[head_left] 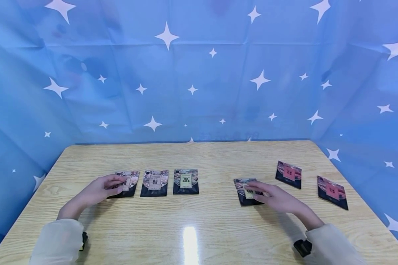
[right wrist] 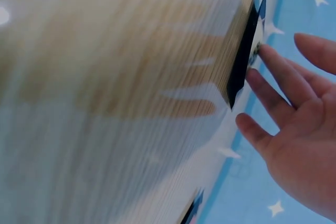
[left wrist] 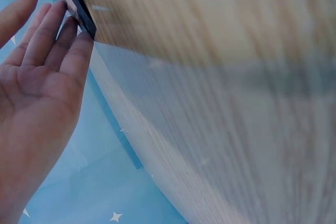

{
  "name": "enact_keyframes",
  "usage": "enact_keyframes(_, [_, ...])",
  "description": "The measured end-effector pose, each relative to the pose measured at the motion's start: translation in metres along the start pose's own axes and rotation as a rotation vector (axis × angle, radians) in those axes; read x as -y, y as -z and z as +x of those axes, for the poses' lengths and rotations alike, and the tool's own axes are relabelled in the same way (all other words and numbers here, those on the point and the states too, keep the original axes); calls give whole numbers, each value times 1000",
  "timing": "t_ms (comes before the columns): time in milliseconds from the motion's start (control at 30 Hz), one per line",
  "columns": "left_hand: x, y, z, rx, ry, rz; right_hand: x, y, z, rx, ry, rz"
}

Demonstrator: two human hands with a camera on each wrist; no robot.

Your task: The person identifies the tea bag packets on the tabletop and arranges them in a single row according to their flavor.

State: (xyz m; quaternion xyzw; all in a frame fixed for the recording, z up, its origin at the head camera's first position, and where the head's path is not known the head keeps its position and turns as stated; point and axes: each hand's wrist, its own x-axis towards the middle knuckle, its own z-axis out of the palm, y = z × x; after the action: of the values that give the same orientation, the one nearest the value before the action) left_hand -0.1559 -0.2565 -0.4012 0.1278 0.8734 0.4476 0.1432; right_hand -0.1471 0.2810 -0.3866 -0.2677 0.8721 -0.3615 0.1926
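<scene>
On the table's left side, my left hand [head_left: 97, 189] rests its fingertips on a tea packet [head_left: 132, 179] with a pale pink label. In the left wrist view, that hand's fingers [left wrist: 44, 40] are nearly straight at the packet's edge, thumb held apart. Further right, my right hand [head_left: 275, 197] touches a green-labelled oolong tea packet [head_left: 240, 189] lying flat and partly covered by the fingers. Seen from the right wrist, these fingers [right wrist: 286, 80] are spread and meet the packet's face, with the thumb away from it.
Beside the left packet lie another pink-labelled packet [head_left: 154, 184] and a green-labelled packet [head_left: 185, 182], in a row. Two red-labelled packets [head_left: 289, 175] lie slanted at the right, one near the edge of the wooden table [head_left: 146, 228]. A blue star-patterned cloth [head_left: 192, 66] hangs behind.
</scene>
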Motion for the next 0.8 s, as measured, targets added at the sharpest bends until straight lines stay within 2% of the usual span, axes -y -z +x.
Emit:
enact_keyframes(300, [0,0,0,6,5,-10,13,-6,24,16,1,24])
enact_keyframes(800, [0,1,0,2,20,-5,29,-22,56,16,-15,-36])
